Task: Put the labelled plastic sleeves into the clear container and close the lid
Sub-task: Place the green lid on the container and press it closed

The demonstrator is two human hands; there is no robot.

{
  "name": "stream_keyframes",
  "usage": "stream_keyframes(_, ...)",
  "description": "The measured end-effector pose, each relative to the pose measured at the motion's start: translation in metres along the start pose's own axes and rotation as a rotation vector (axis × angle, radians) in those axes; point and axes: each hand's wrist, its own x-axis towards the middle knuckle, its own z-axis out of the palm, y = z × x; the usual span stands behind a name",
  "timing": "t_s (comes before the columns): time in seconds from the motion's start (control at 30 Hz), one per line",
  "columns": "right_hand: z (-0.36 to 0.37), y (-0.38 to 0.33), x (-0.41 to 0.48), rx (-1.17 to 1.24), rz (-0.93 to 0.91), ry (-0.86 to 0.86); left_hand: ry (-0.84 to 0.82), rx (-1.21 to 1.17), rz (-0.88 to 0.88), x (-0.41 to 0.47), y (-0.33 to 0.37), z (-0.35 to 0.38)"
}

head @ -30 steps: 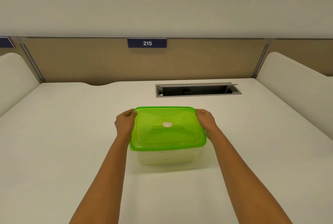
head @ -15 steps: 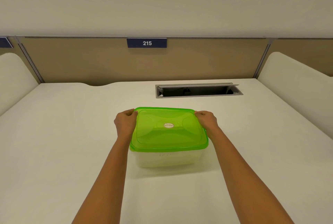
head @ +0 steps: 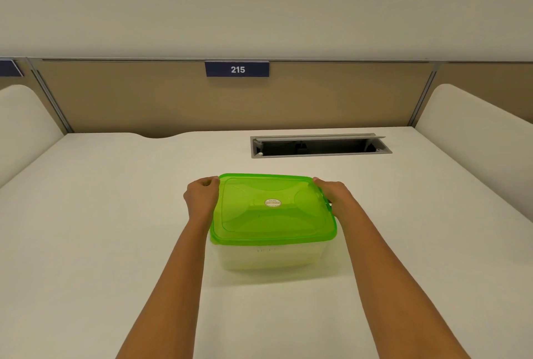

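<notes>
I judge this an office workstation. The white bench (head: 115, 214) is closed at the back by a tan partition panel (head: 144, 99) carrying a dark blue number plate (head: 237, 69) reading 215. A grey cable hatch (head: 320, 145) is set into the bench top, its flap open. Rounded white side dividers (head: 476, 133) stand at either side, marking off neighbouring stations.

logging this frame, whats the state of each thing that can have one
lid: on the container, looks seated, both hands at its far corners
container: upright on the desk, covered; contents too hazy to tell
left hand: curled on the lid's left far corner
right hand: fingers on the lid's right far corner
desk hatch: flap open
</notes>
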Motion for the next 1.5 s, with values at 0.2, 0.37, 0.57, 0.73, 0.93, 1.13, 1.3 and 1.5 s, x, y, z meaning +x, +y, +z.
stream_keyframes(0.2,0.000,-0.012,-0.005,-0.033,0.026,-0.063,-0.005,-0.009,-0.013,0.003,-0.001,0.002)
stream_keyframes(0.37,0.010,-0.012,-0.003,-0.083,-0.017,0.013,0.008,0.003,-0.026,0.006,-0.002,-0.001)
stream_keyframes(0.57,0.012,-0.002,-0.005,-0.072,-0.243,0.108,0.011,0.018,-0.029,0.007,-0.006,-0.002)
stream_keyframes(0.73,0.009,0.000,-0.004,-0.094,-0.309,0.113,-0.001,0.034,-0.036,0.008,-0.007,-0.001)
stream_keyframes(0.93,0.009,0.002,0.001,-0.085,-0.167,0.115,-0.015,0.038,-0.044,0.009,-0.010,-0.001)
stream_keyframes(1.13,0.006,0.003,0.006,0.034,-0.035,0.036,-0.017,0.011,-0.061,0.011,-0.010,-0.002)
stream_keyframes(1.3,0.004,-0.002,0.001,0.086,0.002,-0.023,-0.011,0.005,-0.069,0.011,-0.011,-0.002)
stream_keyframes(1.5,0.004,-0.005,-0.004,0.104,0.024,-0.055,-0.008,0.002,-0.079,0.012,-0.011,-0.001)
